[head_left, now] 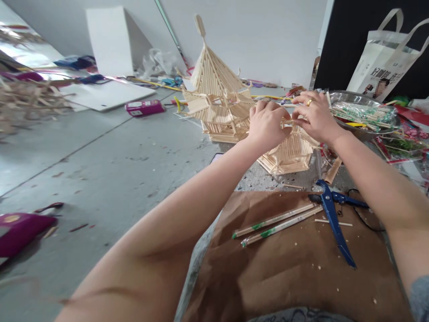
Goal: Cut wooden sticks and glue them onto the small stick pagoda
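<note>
Left hand (pixel 268 124), right hand (pixel 317 117) at top of small stick model (pixel 292 153), fingers curled; can't tell what's pinched. Taller model (pixel 216 76) stands beside.

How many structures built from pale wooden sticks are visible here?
2: the tall, pointed structure, near the centre; the smaller structure, to its right, by the left hand and right hand. Others may be hidden.

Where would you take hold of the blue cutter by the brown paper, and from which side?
I'd grip the blue cutter by its long curved handle, probably from the wearer's side with the right hand: that handle points toward the wearer, while the dark blade lies at the far end.
</note>
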A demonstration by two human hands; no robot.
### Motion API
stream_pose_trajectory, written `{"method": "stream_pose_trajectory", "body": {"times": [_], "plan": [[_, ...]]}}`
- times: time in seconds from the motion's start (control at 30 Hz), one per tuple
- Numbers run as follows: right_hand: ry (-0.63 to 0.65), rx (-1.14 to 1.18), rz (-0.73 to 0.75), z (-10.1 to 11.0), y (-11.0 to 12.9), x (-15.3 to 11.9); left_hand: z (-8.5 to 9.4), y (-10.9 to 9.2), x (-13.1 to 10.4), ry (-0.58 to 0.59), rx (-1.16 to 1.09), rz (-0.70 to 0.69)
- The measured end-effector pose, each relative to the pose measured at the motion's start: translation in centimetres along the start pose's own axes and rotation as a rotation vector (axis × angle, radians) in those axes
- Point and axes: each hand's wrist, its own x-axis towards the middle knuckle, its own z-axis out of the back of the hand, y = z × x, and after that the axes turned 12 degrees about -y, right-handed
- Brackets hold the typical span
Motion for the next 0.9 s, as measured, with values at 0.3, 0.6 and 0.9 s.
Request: {"method": "stream_pose_trajectory", "body": {"times": [0.3, 0.6, 0.9], "plan": [[-0.011, 0.013, -0.023, -0.2, -0.1, -0.2, -0.3, 0.0, 0.0, -0.030, -0.027, -0.020], [0.000, 0.034, -0.039, -0.6, -0.4, -0.6, -0.9, 0.3, 0.2, -0.051, -0.008, -0.019], [-0.036, 0.084, -0.119, -0.7, -1.4, -2.0, -0.8, 0.1, -0.3, -0.093, -0.011, -0.038]]}}
